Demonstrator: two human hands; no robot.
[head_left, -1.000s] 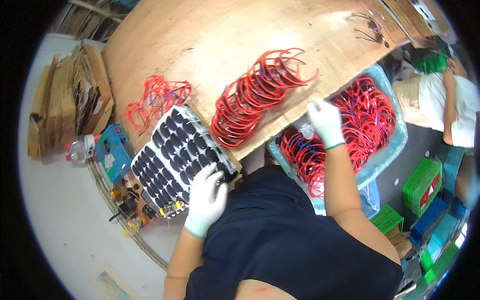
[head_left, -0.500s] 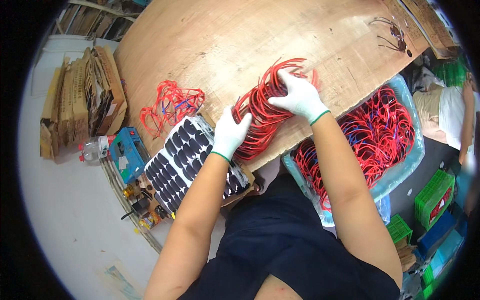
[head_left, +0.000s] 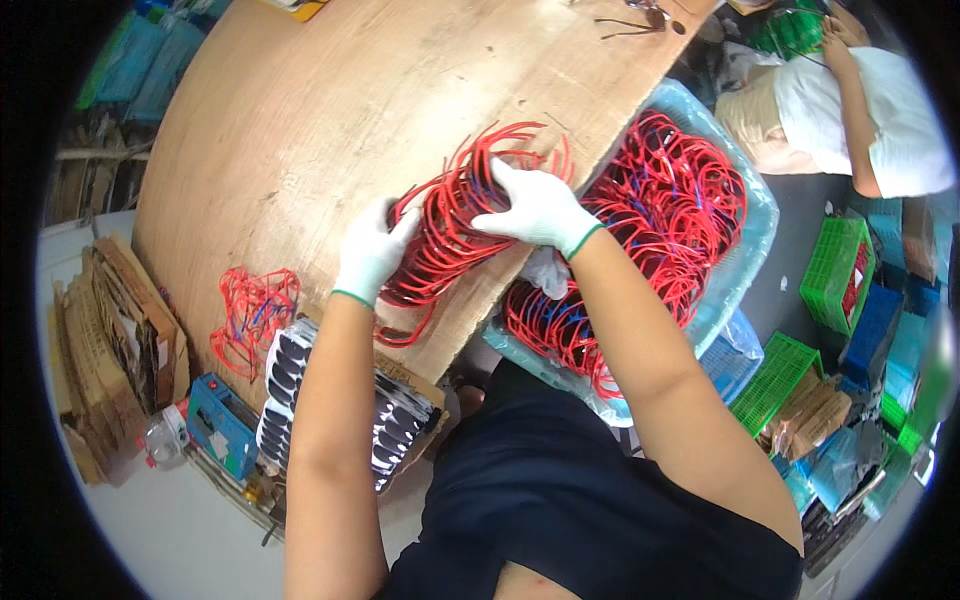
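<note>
My white-gloved hands press in from both sides on a stack of red glasses frames [head_left: 452, 225], thin and curved, nested in a row just over the wooden table. My left hand [head_left: 372, 246] grips its near left end, thumb toward the stack. Around the far right end, the fingers and thumb of my right hand [head_left: 538, 207] are closed. A loose tangle of red frames with blue parts [head_left: 255, 315] lies on the table to the left. Beside it, partly behind my left forearm, stands a box of dark lens-shaped pieces [head_left: 405, 425] in white rows.
A blue-lined crate [head_left: 765, 215] heaped with red frames stands right of the table [head_left: 330, 130]. Sunglasses [head_left: 650, 18] lie at its far edge. Folded cardboard [head_left: 120, 340] and a blue toolbox [head_left: 222, 425] are at left. Another person [head_left: 850, 120] sits at far right, near green crates [head_left: 838, 270].
The view has turned, so the table and crate appear further left. My hands still hold the stack; one red frame now hangs lower beneath my left hand.
</note>
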